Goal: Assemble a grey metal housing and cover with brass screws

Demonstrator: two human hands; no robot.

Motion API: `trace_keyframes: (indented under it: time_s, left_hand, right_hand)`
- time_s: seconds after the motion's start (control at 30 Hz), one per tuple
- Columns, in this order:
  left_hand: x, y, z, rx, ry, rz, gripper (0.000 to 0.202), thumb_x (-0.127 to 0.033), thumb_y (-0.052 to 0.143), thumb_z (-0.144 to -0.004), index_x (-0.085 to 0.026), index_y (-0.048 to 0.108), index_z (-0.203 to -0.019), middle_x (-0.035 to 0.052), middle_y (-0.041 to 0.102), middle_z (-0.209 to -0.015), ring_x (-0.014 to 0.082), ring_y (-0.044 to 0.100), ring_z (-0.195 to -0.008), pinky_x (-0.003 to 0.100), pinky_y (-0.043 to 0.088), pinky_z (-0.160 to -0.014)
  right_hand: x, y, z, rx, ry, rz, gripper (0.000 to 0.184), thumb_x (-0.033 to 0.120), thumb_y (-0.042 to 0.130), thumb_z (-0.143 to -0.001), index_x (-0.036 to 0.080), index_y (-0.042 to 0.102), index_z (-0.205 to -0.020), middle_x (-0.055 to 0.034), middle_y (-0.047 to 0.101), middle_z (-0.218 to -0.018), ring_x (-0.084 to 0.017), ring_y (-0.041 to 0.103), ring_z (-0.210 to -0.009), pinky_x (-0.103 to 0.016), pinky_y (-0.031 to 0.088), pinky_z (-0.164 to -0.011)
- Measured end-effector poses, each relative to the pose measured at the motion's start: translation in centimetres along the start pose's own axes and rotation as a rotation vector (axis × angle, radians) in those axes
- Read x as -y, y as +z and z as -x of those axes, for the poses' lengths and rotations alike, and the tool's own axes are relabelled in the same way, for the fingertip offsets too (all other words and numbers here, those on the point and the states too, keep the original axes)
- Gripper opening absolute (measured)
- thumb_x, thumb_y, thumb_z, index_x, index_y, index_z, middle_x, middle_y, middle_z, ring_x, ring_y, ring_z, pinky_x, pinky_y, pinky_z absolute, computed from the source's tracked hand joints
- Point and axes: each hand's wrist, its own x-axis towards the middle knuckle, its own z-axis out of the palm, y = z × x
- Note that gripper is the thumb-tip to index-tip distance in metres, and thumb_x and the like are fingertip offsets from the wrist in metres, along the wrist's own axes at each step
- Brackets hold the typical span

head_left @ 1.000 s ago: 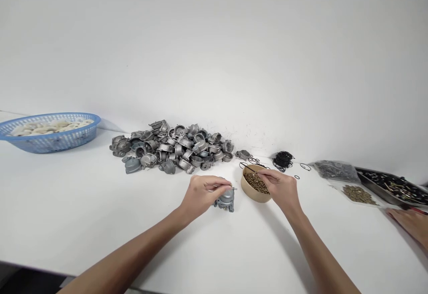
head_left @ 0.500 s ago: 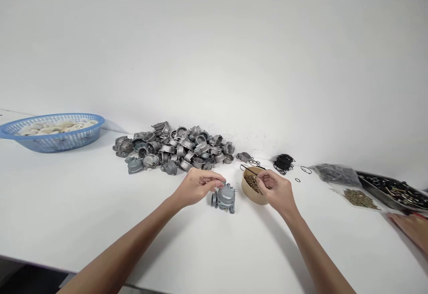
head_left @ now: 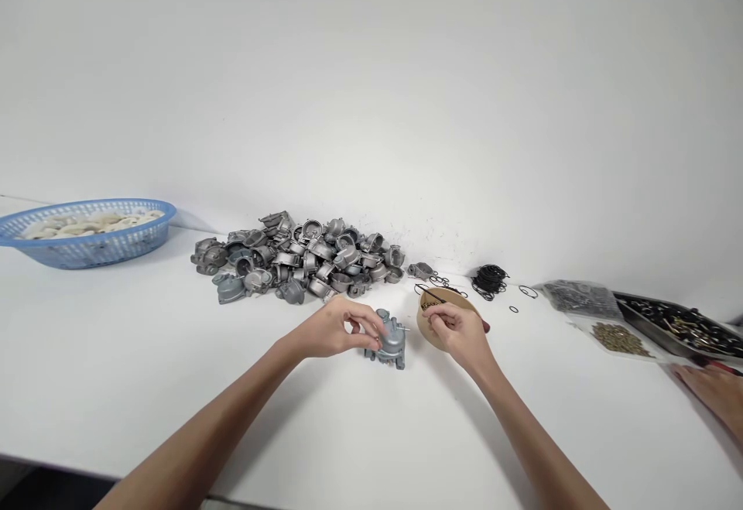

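A grey metal carburetor stands on the white table in front of me. My left hand has its thumb and fingers curled against the carburetor's left side. My right hand is over a tan bowl that holds small brass-coloured screws. Its thumb and forefinger are pinched together at the bowl's near left part; whatever is between them is too small to make out. A screwdriver with a thin black shaft and a dark red handle crosses the bowl, partly hidden behind my right hand.
Behind the carburetor lies a heap of grey metal carburetor parts. A blue basket of pale pieces is at left. Black rubber rings, brass pieces and a dark tray lie right. Another person's hand rests at far right.
My right hand has moved left over the bowl, uncovering the screwdriver's red handle. My left fingers have come down from the carburetor's top to its left side. The view has shifted slightly.
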Motion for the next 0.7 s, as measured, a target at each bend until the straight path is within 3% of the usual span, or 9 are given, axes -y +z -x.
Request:
trace_keyframes:
  time_s: [0.2, 0.47, 0.57, 0.7]
  left_hand:
    - [0.2, 0.2, 0.1, 0.069, -0.015, 0.022, 0.009, -0.022, 0.074, -0.084, -0.017, 0.078, -0.090, 0.0068, 0.077, -0.085, 0.0173, 0.073, -0.078, 0.023, 0.056, -0.072]
    - [1.0, 0.4, 0.0, 0.031, 0.012, -0.084, 0.015, -0.029, 0.080, -0.078, -0.015, 0.077, -0.083, 0.0081, 0.076, -0.086, 0.0160, 0.070, -0.073, 0.019, 0.051, -0.061]
    - [1.3, 0.6, 0.0, 0.029, 0.003, -0.113, 0.013, -0.027, 0.081, -0.078, -0.015, 0.076, -0.081, 0.0074, 0.075, -0.086, 0.0150, 0.069, -0.074, 0.018, 0.050, -0.061]
    - [1.7, 1.3, 0.0, 0.000, 0.017, -0.152, 0.012, -0.022, 0.083, -0.076, -0.015, 0.075, -0.079, 0.0041, 0.075, -0.079, 0.0128, 0.067, -0.068, 0.018, 0.049, -0.062]
  right_hand:
    - [0.4, 0.8, 0.5, 0.086, 0.017, -0.130, 0.016, 0.032, 0.064, -0.078, 0.019, 0.073, -0.083, -0.0053, 0.072, -0.073, -0.022, 0.069, -0.071, -0.035, 0.057, -0.070]
    - [0.1, 1.2, 0.4, 0.116, 0.081, -0.199, 0.020, 0.020, 0.057, -0.073, 0.017, 0.077, -0.072, 0.0001, 0.059, -0.059, -0.014, 0.053, -0.054, -0.029, 0.046, -0.056]
    - [-0.2, 1.2, 0.2, 0.104, 0.107, -0.242, 0.019, 0.020, 0.057, -0.073, 0.017, 0.074, -0.069, 0.0004, 0.058, -0.058, -0.014, 0.054, -0.053, -0.028, 0.045, -0.054]
    - [-0.6, 1.4, 0.0, 0.069, 0.147, -0.311, 0.018, 0.031, 0.068, -0.075, 0.016, 0.075, -0.081, -0.0030, 0.067, -0.065, -0.018, 0.063, -0.061, -0.032, 0.054, -0.063]
